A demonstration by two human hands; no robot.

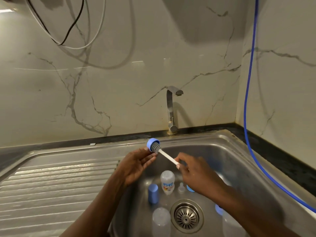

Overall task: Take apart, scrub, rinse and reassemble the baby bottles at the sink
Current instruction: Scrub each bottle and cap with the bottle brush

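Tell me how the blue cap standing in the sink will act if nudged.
The blue cap is tall and narrow, so it probably tips easily. Being round, it would likely roll toward the drain. The steel sink is smooth, so it may slide too.

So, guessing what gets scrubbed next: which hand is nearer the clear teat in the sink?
Right. The right hand, gripping the brush, is just above the teat; the left hand, holding the blue ring, is farther up-left.

Printed label on bottle (168, 183) in sink, blurred, unreadable
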